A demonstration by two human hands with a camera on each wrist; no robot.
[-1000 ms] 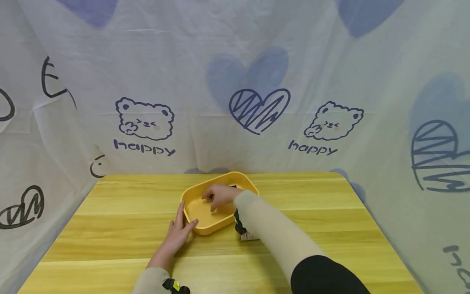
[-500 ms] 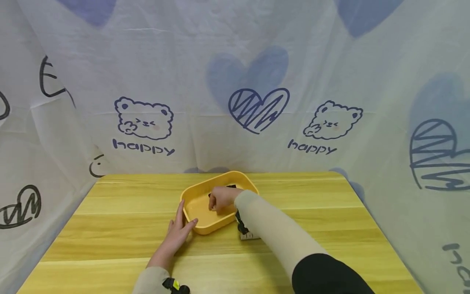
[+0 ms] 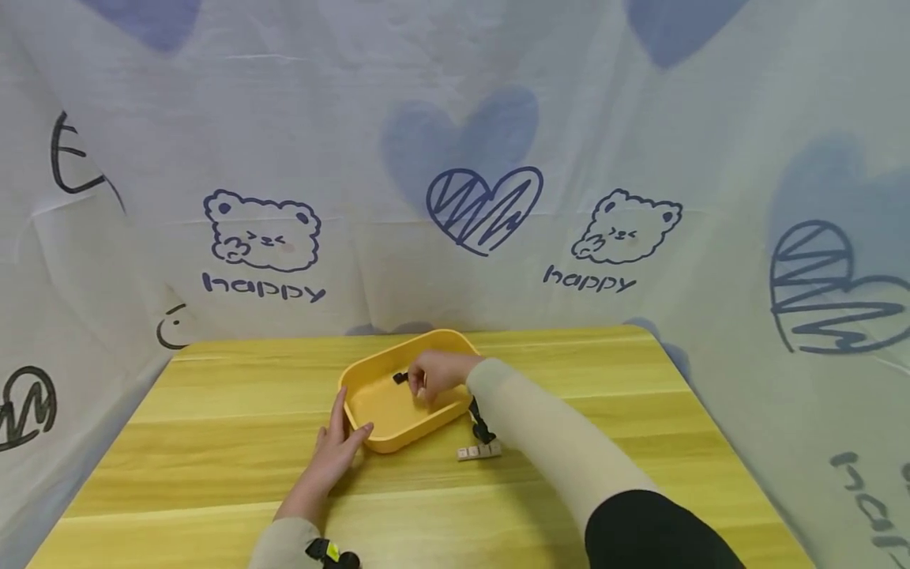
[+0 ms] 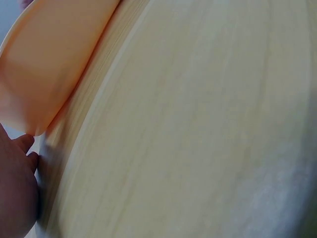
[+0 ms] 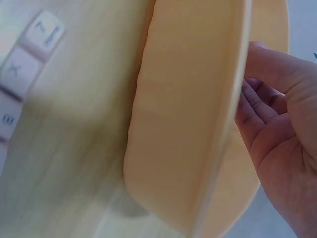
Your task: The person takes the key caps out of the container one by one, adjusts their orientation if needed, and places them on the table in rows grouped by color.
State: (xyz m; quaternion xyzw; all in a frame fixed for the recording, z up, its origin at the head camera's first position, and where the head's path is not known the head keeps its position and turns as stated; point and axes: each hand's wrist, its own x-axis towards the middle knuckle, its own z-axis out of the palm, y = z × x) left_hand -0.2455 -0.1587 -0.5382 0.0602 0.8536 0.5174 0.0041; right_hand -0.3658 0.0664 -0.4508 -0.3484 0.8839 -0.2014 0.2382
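A yellow plastic tray (image 3: 384, 444) sits slanted on the wooden table. My left hand (image 3: 332, 450) holds its near left corner, the thumb at the front rim and the fingers along the left side. In the left wrist view, fingertips (image 4: 25, 143) touch the tray's lower edge (image 4: 54, 59). My right hand (image 3: 442, 373) reaches over the tray with thumb and fingers drawn together, a small pale keycap (image 3: 422, 392) showing between them. In the right wrist view, the tray wall (image 5: 183, 114) hides those fingertips. A small black piece (image 3: 400, 378) lies in the tray beside the right hand.
A short row of white keycaps (image 3: 479, 451) stands on the table in front of the tray, close under the right sleeve (image 3: 547, 427). In the right wrist view one keycap (image 5: 44, 30) bears a 7. A printed cloth (image 3: 370, 261) hangs behind the table.
My right hand's fingers have drawn together inside the tray, then the hand has moved back to the right. My left hand keeps its place at the corner. The head view has shifted slightly.
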